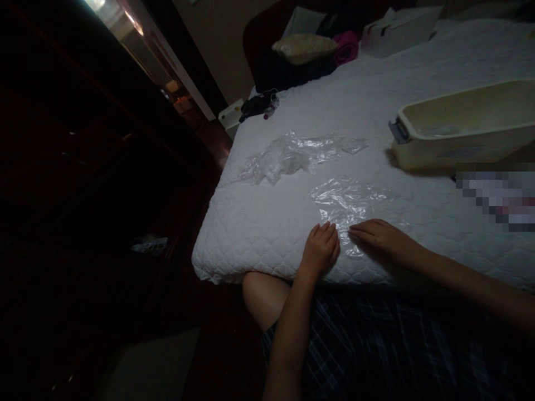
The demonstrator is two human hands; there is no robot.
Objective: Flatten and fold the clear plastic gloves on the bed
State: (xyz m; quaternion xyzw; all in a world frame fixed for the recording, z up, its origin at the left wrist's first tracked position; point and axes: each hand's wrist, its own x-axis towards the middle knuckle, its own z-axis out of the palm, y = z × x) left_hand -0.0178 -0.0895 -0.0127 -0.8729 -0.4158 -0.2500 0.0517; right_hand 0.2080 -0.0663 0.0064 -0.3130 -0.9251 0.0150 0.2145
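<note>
A crinkled clear plastic bag (349, 195) lies spread on the white quilted bed, its near end between my two hands. My left hand (321, 245) rests at the bag's left edge, palm down, with its fingers laid out flat. From the right reaches my right hand (378, 236), its straight fingers and thumb pressed together at the tips on the bag's near part. Whatever lies under my right palm is hidden. Farther back on the bed is another crumpled clear plastic bag (292, 156), apart from both hands.
A long cream plastic bin (463, 139) with a grey latch stands on the right of the bed (246, 234). Behind are a white box (401, 33), a pale cushion (305, 48) and a rolled magenta cloth (346, 47). Dark furniture and floor lie left of the bed's edge.
</note>
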